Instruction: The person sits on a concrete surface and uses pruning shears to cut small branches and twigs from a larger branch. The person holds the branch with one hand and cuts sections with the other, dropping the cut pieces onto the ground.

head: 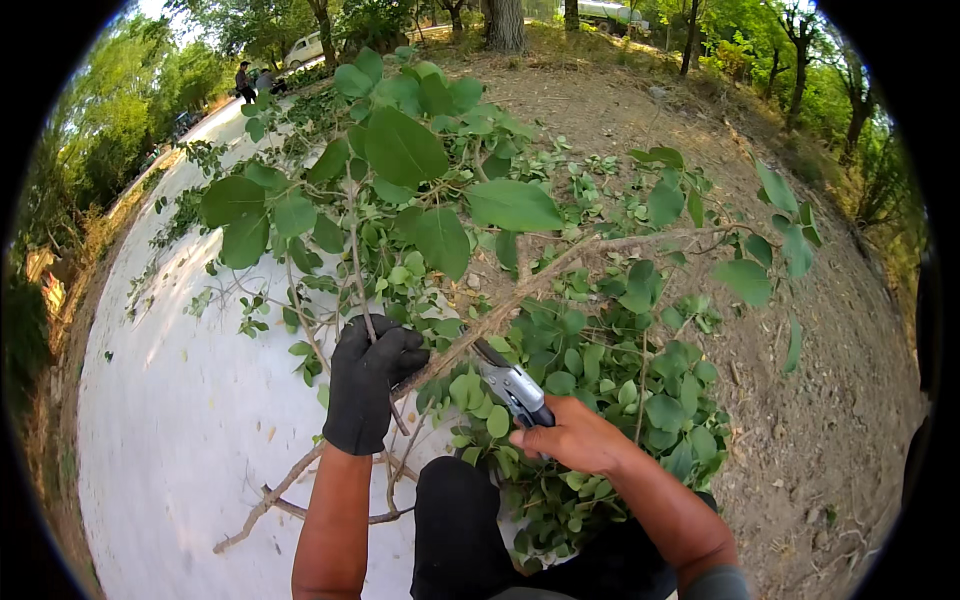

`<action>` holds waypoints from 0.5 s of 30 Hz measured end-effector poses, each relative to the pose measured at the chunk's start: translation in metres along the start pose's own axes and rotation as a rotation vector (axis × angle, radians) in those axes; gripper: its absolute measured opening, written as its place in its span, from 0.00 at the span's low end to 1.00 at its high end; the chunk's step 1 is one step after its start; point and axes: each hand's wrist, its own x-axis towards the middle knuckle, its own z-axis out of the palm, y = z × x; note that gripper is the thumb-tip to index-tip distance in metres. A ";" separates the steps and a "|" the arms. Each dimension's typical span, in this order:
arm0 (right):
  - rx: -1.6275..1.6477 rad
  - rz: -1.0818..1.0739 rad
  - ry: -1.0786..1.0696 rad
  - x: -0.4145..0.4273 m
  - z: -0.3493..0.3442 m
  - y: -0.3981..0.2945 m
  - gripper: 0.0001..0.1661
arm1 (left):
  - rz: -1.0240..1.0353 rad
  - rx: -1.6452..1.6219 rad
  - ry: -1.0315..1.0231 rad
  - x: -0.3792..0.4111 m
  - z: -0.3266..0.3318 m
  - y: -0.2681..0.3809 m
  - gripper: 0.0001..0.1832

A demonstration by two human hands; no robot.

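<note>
My left hand [371, 382], in a black glove, is closed around a thin leafy stem [354, 247] and lies against the lower end of a thicker branch [517, 296]. That branch slants up to the right and carries broad green leaves. My bare right hand [574, 435] grips the dark handles of a pair of pruning shears [514, 386]. The shears' head lies at the underside of the thick branch; whether the blades touch its bark is hard to tell. Below the right hand spreads a pile of cut leafy twigs [645, 397].
Bare cut branches [281, 495] lie on the pale paved path [172, 390] at left. More leafy cuttings [315, 112] are heaped ahead. Dry soil [795, 420] with litter extends to the right. A person [244, 82] stands far off near a parked vehicle [304, 49]; trees stand beyond.
</note>
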 end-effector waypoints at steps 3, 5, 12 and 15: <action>0.044 -0.037 0.033 -0.005 -0.007 0.011 0.20 | -0.055 -0.085 -0.026 -0.002 -0.005 -0.002 0.10; 0.220 -0.075 0.031 -0.009 -0.012 0.022 0.20 | -0.066 -0.155 -0.009 -0.005 -0.001 -0.001 0.11; 0.559 -0.196 -0.133 -0.010 -0.036 0.024 0.42 | -0.011 -0.213 0.054 -0.020 0.003 -0.002 0.12; 0.573 -0.265 -0.180 0.000 -0.044 0.031 0.40 | -0.009 -0.205 0.046 -0.024 0.003 -0.001 0.11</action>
